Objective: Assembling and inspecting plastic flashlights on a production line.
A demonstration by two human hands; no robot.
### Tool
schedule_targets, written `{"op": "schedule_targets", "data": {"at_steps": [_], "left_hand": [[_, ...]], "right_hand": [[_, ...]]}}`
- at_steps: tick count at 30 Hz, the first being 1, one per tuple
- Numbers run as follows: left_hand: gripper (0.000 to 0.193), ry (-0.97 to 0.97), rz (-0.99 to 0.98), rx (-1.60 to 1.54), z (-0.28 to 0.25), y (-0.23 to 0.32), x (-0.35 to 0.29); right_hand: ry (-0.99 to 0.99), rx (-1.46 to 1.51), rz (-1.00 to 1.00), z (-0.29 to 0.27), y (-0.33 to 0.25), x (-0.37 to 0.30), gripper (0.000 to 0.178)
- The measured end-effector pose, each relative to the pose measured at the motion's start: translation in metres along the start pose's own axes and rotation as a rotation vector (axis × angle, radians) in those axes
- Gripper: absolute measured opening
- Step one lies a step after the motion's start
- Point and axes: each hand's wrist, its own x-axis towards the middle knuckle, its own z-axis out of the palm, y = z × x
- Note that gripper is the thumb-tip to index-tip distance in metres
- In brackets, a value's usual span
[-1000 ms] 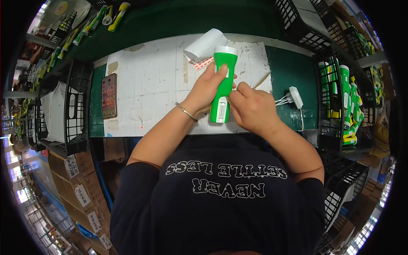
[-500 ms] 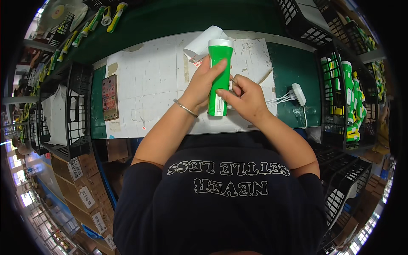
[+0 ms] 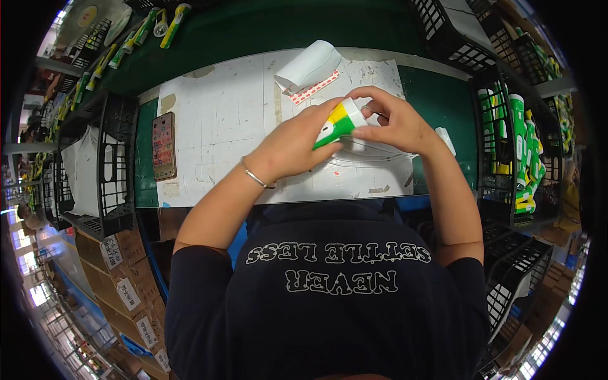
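Far L: black plastic crate w/ white paper inside; stacked cardboard boxes below it. Smartphone, screen lit, lies near L edge of the white board covering the middle of the green tabletop. Loose flashlights lie up at top L. Next, L hand, silver bangle at wrist, is wrapped round the body of a green/yellow/white flashlight, tilted w/ white head up & to the R, over the board abt mid-bench. Curled white paper roll lies behind, red-&-white patterned strip just beside it. R hand is curled at the flashlight's head, thumb & index near the rim; can't tell if it grips or has something small btwn fingers. White cables run below R hand; white charger R of it, partly hidden by wrist. Far R: black mesh crate w/ piled green/white/yellow torches.
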Motion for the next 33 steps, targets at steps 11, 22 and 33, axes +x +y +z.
{"op": "schedule_targets", "data": {"at_steps": [11, 22, 33], "left_hand": [[0.048, -0.439, -0.285, 0.136, -0.053, -0.015, -0.025], [0.055, -0.146, -0.408, -0.117, -0.021, -0.035, -0.037], [0.059, -0.029, -0.488, -0.313, -0.015, -0.041, -0.037]], "right_hand": [[-0.043, 0.217, 0.017, 0.004, 0.005, -0.001, 0.066], [0.262, -0.521, 0.072, 0.071, 0.042, 0.037, 0.026], [0.246, 0.118, 0.116, 0.053, 0.056, 0.029, 0.017]]}}
